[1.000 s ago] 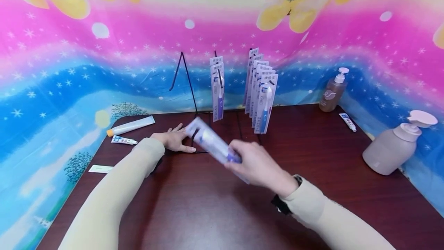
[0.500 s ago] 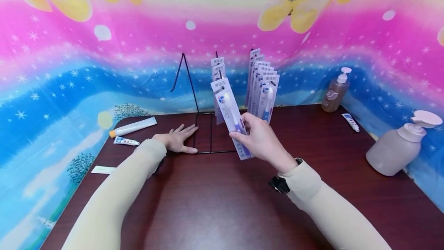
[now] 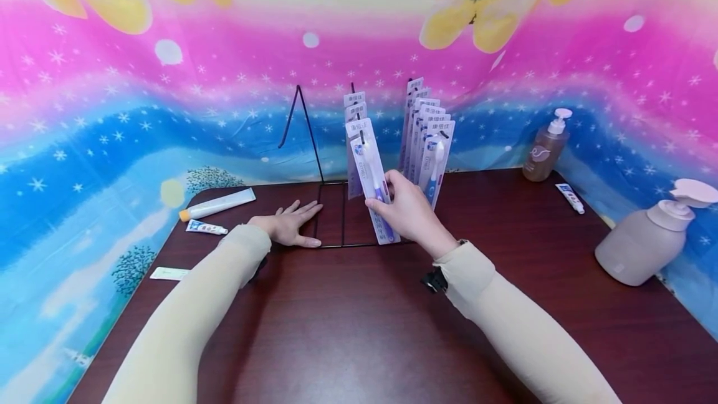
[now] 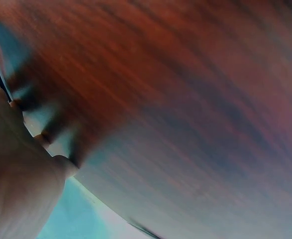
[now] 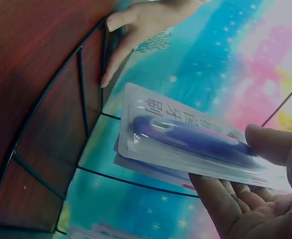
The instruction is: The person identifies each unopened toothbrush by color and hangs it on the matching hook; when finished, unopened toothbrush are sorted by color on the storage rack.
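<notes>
My right hand (image 3: 414, 209) pinches a packaged toothbrush (image 3: 373, 187) with a purple handle, its card tilted, thumb on the front. The card's top is at the tip of the middle hook of a black wire rack (image 3: 343, 220); whether the hook passes through the hole is unclear. In the right wrist view, thumb and fingers hold the blister pack (image 5: 185, 142) on either side. Behind it, more toothbrush packs (image 3: 354, 100) hang on that hook. My left hand (image 3: 288, 227) lies flat with spread fingers at the rack base's left side.
Several toothbrush packs (image 3: 437, 161) hang on the right hook; the left hook (image 3: 288, 118) is bare. A white tube (image 3: 220, 204), a small toothpaste tube (image 3: 206, 227) and a pale tube (image 3: 168, 274) lie left. A brown pump bottle (image 3: 545, 151), another tube (image 3: 569, 198) and a grey pump bottle (image 3: 642, 245) are right.
My right hand has swung the toothbrush pack from a slant above the rack base to near upright, then moved it slightly back to the middle hook. The left hand stays put.
</notes>
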`<state>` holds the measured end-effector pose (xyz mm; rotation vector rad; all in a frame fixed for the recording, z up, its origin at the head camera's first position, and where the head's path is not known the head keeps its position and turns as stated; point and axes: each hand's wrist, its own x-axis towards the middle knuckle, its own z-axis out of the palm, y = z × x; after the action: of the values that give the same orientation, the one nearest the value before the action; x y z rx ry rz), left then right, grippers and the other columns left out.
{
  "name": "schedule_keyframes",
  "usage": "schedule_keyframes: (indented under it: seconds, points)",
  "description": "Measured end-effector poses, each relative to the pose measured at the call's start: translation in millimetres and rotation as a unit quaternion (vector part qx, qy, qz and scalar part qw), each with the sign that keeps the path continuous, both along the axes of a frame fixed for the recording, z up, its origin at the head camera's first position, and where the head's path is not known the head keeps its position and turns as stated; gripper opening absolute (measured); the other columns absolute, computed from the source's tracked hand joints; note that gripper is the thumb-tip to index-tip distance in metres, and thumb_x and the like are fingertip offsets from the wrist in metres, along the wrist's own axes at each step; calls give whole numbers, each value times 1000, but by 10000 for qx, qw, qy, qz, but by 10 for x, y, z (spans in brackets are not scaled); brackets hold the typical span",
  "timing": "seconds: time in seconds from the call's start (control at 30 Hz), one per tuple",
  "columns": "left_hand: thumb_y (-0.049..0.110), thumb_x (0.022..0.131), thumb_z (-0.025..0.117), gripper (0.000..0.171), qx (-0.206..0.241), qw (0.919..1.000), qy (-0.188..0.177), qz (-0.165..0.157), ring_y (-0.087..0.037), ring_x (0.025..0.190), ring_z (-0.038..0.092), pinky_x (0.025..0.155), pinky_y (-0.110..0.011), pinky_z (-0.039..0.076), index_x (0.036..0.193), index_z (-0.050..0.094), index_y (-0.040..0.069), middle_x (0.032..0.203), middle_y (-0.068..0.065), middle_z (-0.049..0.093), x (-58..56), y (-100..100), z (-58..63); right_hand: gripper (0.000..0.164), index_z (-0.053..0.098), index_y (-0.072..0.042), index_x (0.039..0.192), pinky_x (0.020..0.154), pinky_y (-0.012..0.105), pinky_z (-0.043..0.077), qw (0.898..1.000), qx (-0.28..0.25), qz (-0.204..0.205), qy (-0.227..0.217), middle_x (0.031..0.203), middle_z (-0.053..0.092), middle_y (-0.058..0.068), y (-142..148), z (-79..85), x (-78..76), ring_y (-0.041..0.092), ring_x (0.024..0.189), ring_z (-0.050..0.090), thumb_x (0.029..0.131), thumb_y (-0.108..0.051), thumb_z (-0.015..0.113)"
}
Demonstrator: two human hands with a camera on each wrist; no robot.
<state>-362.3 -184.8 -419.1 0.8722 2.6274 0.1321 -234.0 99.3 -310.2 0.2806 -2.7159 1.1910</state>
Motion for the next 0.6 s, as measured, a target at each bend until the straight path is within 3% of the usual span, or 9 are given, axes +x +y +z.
schedule_keyframes:
  seconds: [0.3,0.6]
  points:
    - [77,72,47,103,4,10000,-11,43,-35,137,-4,103,-62,5,149,5,25,154,0,0,26,11,-20,36,51,-12,118,65,35,53,9993,-239,96,-255,104,62,5,-128,-82,-363,14,79,63,88,-30,62]
    - [78,71,46,103,-93,9999,53,81,-34,138,-4,103,-61,5,149,4,26,154,1,-1,7,13,3,33,53,-12,116,67,33,50,9990,-239,126,-363,102,62,4,-149,-108,-510,14,81,61,89,-31,61]
